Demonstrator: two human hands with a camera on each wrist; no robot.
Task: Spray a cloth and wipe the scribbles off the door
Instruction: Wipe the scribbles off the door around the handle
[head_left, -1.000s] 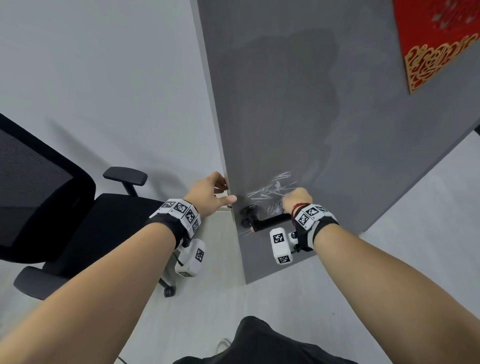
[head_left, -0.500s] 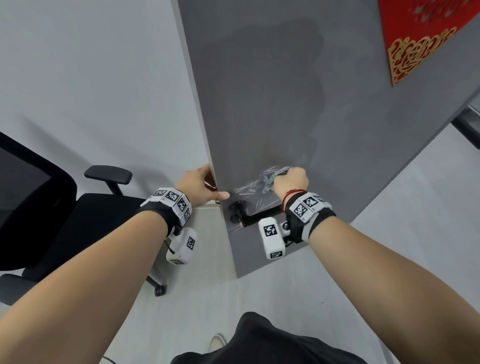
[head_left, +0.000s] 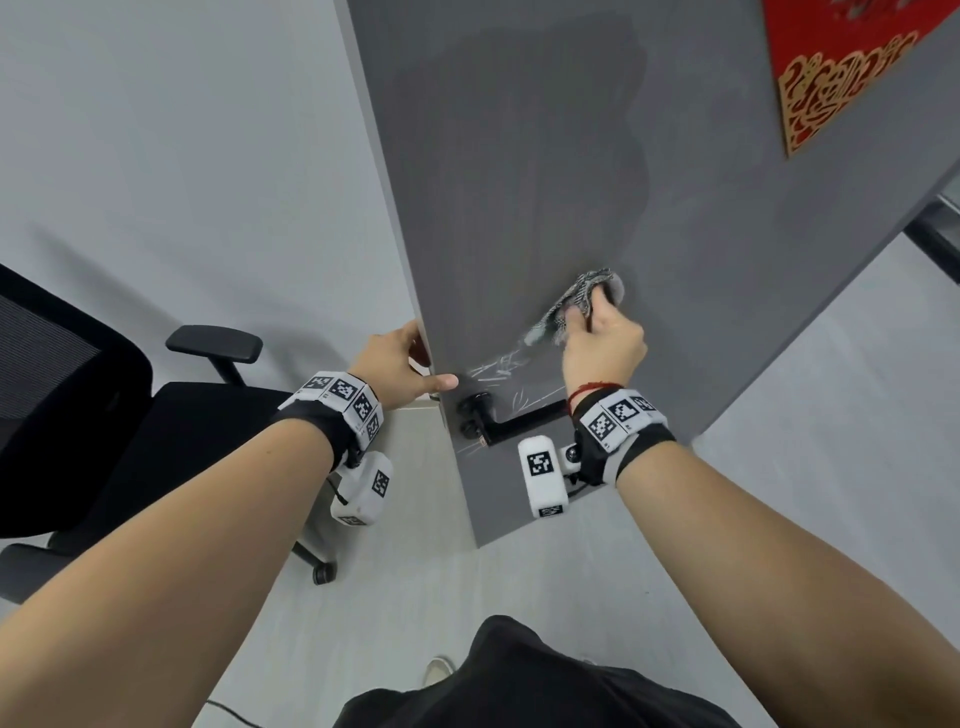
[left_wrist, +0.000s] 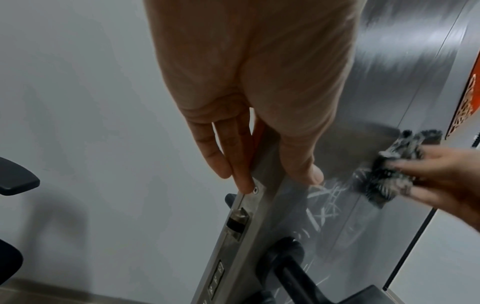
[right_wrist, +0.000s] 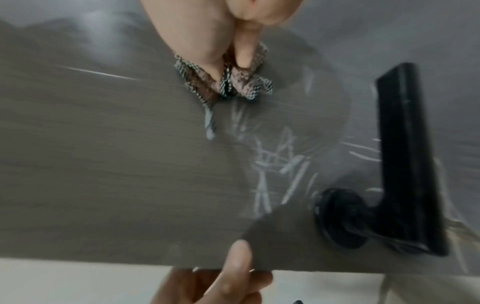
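White scribbles (head_left: 496, 366) (left_wrist: 326, 202) (right_wrist: 278, 162) mark the grey door (head_left: 519, 182) just above its black lever handle (head_left: 511, 423) (right_wrist: 400, 156). My right hand (head_left: 602, 340) (right_wrist: 233, 30) grips a bunched black-and-white checked cloth (head_left: 576, 304) (left_wrist: 392, 174) (right_wrist: 233, 82) and presses it on the door face at the upper right of the scribbles. My left hand (head_left: 402, 369) (left_wrist: 254, 102) holds the door's free edge (left_wrist: 259, 185), thumb on the front face, fingers wrapped round the edge above the latch plate (left_wrist: 240, 218).
A black office chair (head_left: 104, 415) stands at the left against the pale wall. A red and gold decoration (head_left: 831, 67) hangs on the door at the upper right. Light grey floor (head_left: 415, 597) lies below, with my shoe (head_left: 436, 670) near the bottom.
My right hand with the cloth has moved up and to the right across the door, off the scribbles near the handle. The left hand keeps its hold on the door edge.
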